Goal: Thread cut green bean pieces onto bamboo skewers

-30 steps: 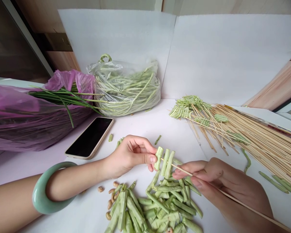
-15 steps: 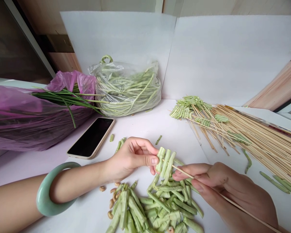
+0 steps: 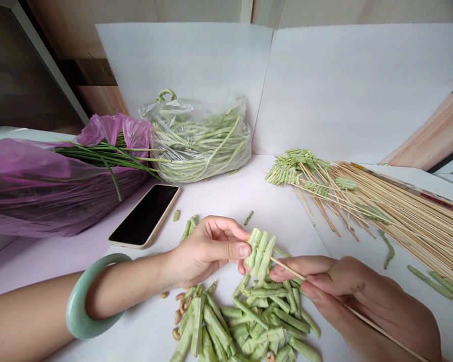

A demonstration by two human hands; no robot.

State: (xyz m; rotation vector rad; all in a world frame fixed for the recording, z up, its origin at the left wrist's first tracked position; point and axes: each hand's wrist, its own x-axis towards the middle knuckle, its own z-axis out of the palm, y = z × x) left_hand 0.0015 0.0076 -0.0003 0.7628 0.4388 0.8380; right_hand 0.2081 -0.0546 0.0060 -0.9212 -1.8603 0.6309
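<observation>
Left hand (image 3: 207, 250) and right hand (image 3: 362, 294) are both grasping, raised just beyond the pile of cut bean pieces (image 3: 245, 324). Between thumb and fingers, the left hand pinches the nearest of three short bean segments (image 3: 263, 254), which sit side by side and crosswise on a thin wooden skewer (image 3: 289, 268). The right hand grips the skewer's shaft, its length running out past the palm to the right of the pile. A pale green bangle (image 3: 75, 311) circles the left forearm, left of the pile.

At the pile's left edge, small tan beans (image 3: 177, 317) lie on the white worktop (image 3: 226, 198). Well to the right of the pile are flat green strips (image 3: 430, 282) and a bent pod (image 3: 388, 251).

Beyond the pile and to its left, a phone (image 3: 145, 216) lies with its dark screen up; a stubby green piece (image 3: 176, 215) is near it. Beyond the pile to the right, a spread of bare skewers (image 3: 403, 216) fans out, with bean-loaded skewers (image 3: 298, 163) heaped at its far end.

Farther past the pile, on the left, a purple bag (image 3: 26, 191) shows long green stalks (image 3: 98, 153); touching it, a clear bag (image 3: 204, 141) bulges with long beans. White panels (image 3: 355, 90) stand behind, farthest from the pile.
</observation>
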